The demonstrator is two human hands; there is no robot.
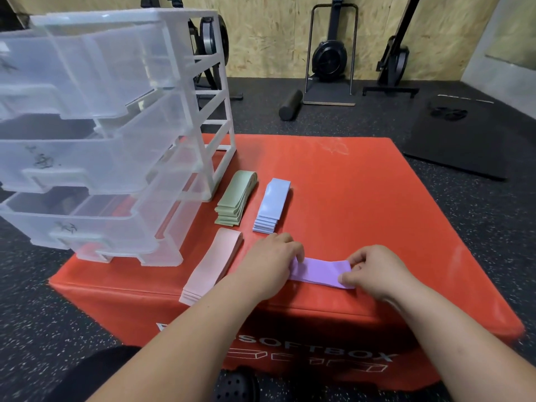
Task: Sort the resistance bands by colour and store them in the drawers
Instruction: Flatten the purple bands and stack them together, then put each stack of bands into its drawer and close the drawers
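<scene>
While both hands work at the near edge of the red soft-box worktop (377, 204), a purple resistance band (317, 271) lies flat and crosswise between them, on the worktop surface. The left hand (271, 261) has its fingers curled down over the band's left end, grasping it; the thumb is hidden. The right hand (374, 271) pinches the band's right end between thumb and fingertips. Just left of the left forearm is a pink band stack (214, 262), flat, running diagonally, its near end at the worktop's front edge. Farther back sit two more folded stacks side by side but apart: a green band stack (236, 200) next to the drawer unit's foot, and a light blue band stack (271, 204) to its right, its near end just beyond the left hand's knuckles. A translucent plastic drawer unit (208, 117) stands on the worktop's left part, three drawers all pulled out toward the camera: top drawer (87, 68), middle drawer (87, 158), bottom drawer (87, 230). Dark scribbled marks on the drawer fronts, unreadable. Drawer contents cannot be told through the cloudy plastic. White lettering on the worktop's front face reads SOFTBOX. Speckled black rubber floor (478, 242) around it. Behind: a black foam roller (291, 105) lying on the floor, a black mat (461, 137) at right, upright rowing machines (330, 53) against a chipboard wall (275, 30).
</scene>
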